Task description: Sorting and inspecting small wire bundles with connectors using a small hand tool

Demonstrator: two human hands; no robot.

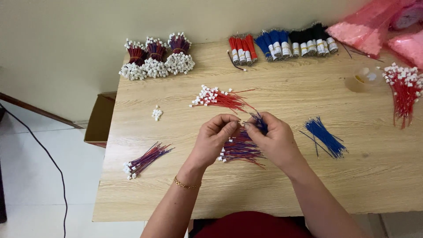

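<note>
Blue wires pinched between both fingertips, pointing away upward.

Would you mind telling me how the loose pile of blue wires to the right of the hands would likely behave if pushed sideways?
The blue wires would probably scatter, since they lie loose and unbound. They look thin and light, so likely slide easily on the smooth table. A few strays already splay out, suggesting they would flex rather than roll.

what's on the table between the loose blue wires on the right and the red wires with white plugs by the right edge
Bare wood: in the head view nothing lies between the loose blue wires and the red wires.
</note>
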